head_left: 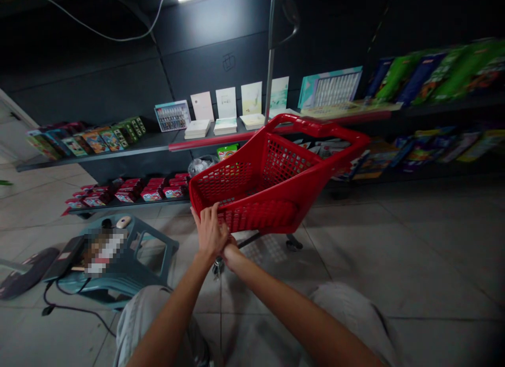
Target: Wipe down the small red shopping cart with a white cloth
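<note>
A red plastic shopping cart [258, 214] with perforated sides stands in front of me, its handle toward the upper right. My left hand [209, 231] is closed on the low front end of its basket, with the fingers over the rim. Just below and to the right, my right hand [232, 250] is pressed close against the left one, under the basket's edge. Its fingers are mostly hidden, so I cannot tell what they grip. The inside of the basket shows only partly. A caster wheel [294, 244] is visible beneath it.
Behind the cart, a dark shelf [158, 141] carries books and boxes [173, 116], with red packages [132, 191] lower down. On the left is a blue-grey plastic stool [158, 280] with a mouse [123, 222] and a cabled device on it. A metal pole [270, 72] rises behind the cart.
</note>
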A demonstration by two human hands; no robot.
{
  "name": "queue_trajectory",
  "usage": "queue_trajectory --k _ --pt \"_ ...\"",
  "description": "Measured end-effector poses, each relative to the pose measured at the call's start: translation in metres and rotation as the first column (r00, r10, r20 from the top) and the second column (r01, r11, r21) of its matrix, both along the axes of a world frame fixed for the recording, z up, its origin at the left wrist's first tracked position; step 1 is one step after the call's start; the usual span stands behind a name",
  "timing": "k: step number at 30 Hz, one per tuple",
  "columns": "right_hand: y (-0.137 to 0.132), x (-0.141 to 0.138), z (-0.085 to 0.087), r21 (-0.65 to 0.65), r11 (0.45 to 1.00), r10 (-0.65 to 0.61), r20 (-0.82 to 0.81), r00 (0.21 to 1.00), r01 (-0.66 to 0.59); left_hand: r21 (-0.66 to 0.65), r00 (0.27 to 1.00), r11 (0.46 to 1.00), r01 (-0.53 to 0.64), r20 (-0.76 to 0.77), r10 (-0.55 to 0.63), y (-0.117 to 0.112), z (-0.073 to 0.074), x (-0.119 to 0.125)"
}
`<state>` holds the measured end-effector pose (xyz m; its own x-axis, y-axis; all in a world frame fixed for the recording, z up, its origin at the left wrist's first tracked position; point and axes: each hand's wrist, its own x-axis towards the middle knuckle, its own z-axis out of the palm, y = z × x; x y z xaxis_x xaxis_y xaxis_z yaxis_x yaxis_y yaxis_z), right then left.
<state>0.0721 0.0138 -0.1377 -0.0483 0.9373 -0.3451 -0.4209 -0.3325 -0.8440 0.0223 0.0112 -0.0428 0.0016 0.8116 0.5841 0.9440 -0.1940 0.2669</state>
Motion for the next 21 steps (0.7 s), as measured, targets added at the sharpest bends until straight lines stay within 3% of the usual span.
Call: queue_trajectory --k 2,4,8,10,11,13,14,16,18,21 --pt "0.008 0.028 0.005 -0.096 0.994 -0.049 -0.009 0.999 0.048 -0.018 0.999 0.999 0.044 -0.005 -0.044 0.003 0.001 -0.007" --pt "0.023 0.074 0.013 -0.149 0.970 -0.193 0.023 0.981 0.194 -0.045 0.997 0.996 0.073 -0.008 -0.073 0.007 0.002 -0.015" --pt "0.059 0.189 0.044 0.067 0.833 -0.552 0.149 0.820 0.549 -0.054 0.998 0.997 0.058 -0.016 -0.059 0.013 0.003 -0.023" --pt "0.074 0.243 0.067 0.313 0.672 -0.741 0.264 0.618 0.672 -0.039 0.999 0.998 0.042 -0.013 -0.042 0.014 0.003 -0.022" --pt "0.080 0.266 0.078 0.453 0.587 -0.809 0.307 0.501 0.671 -0.031 0.999 0.999 0.033 -0.011 -0.034 0.014 0.003 -0.021" --pt "0.088 0.302 0.095 0.702 0.453 -0.890 0.328 0.316 0.549 -0.020 1.000 1.000 0.016 -0.007 -0.017 0.014 0.003 -0.018" --pt "0.092 0.313 0.098 0.776 0.417 -0.908 0.332 0.257 0.473 -0.016 1.000 1.000 0.008 -0.007 -0.008 0.014 0.002 -0.017" --pt "0.096 0.321 0.092 0.824 0.431 -0.902 0.380 0.205 0.369 -0.014 1.000 1.000 -0.002 -0.011 0.002 0.013 0.001 -0.015" --pt "0.098 0.313 0.070 0.755 0.542 -0.840 0.494 0.224 0.369 -0.011 1.000 1.000 -0.009 -0.015 0.009 0.013 0.000 -0.013" --pt "0.091 0.283 0.020 0.492 0.723 -0.680 0.633 0.370 0.485 -0.011 1.000 1.000 -0.016 -0.015 0.016 0.013 0.000 -0.013"
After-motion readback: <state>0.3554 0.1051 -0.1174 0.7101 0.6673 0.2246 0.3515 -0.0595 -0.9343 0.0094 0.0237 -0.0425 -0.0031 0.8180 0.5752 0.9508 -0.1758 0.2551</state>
